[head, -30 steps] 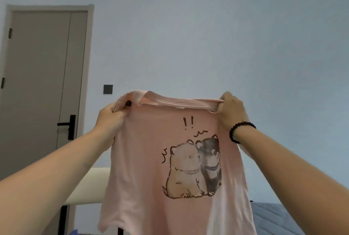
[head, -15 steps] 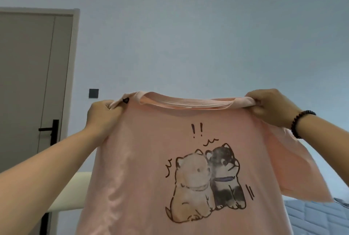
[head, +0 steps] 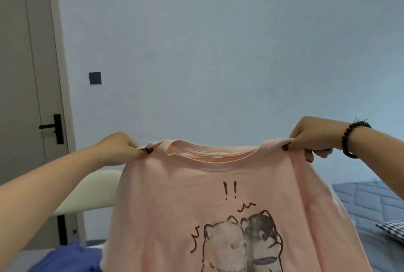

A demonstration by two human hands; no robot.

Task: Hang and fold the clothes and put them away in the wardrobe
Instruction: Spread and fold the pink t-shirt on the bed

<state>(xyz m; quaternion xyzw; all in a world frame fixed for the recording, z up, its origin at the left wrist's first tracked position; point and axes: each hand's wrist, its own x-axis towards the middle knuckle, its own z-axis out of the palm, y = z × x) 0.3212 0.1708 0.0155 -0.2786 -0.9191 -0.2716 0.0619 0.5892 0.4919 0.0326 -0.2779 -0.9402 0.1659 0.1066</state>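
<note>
A pink T-shirt [head: 175, 201] with a print of two cartoon animals hangs spread out in front of me, front side facing me, collar on top. My left hand [head: 118, 147] pinches its left shoulder seam. My right hand [head: 314, 136], with a dark bead bracelet on the wrist, pinches the right shoulder seam. The shirt is stretched wide between both hands, and its lower part runs out of view.
A blue garment [head: 72, 256] lies at the lower left on the bed. A cream chair back [head: 94, 191] stands behind the shirt on the left. A grey door [head: 28, 75] is at the far left, a grey quilted bedcover [head: 367, 201] and a checked cloth [head: 393, 228] at the right.
My hands moved apart and down, my right hand far to the right, so the shirt is now stretched full width. The view tilted lower, showing the bed and the blue garment.
</note>
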